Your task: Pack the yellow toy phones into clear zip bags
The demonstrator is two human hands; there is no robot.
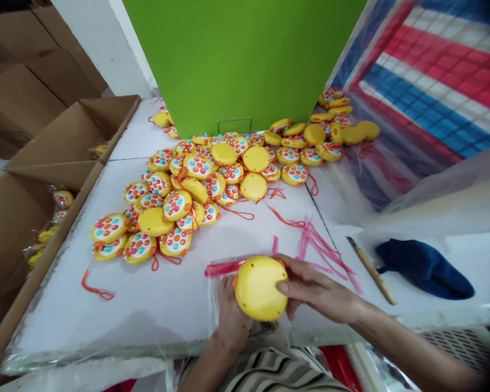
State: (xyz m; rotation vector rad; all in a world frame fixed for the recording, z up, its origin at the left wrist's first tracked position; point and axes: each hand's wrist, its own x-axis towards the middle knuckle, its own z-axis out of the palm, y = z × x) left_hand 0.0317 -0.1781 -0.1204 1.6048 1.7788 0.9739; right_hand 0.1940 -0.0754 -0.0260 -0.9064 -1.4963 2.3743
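A round yellow toy (pixel 261 288), plain back facing up, is held near the table's front edge. My right hand (pixel 316 288) grips its right side, thumb on top. My left hand (pixel 232 313) is at its lower left, fingers partly hidden behind the toy and a clear plastic bag (pixel 213 305) with a pink strip (pixel 224 268) along its top. What the left fingers hold cannot be made out. Beyond lies a heap of similar toys (pixel 198 166), some showing white faces with coloured dots, with orange cords.
Open cardboard boxes (pixel 65 147) with bagged toys stand at the left. A green panel (pixel 245 65) rises behind the heap. Pink strips (pixel 318 245), a wooden-handled tool (pixel 373 272) and a dark blue cloth item (pixel 424 269) lie on the right.
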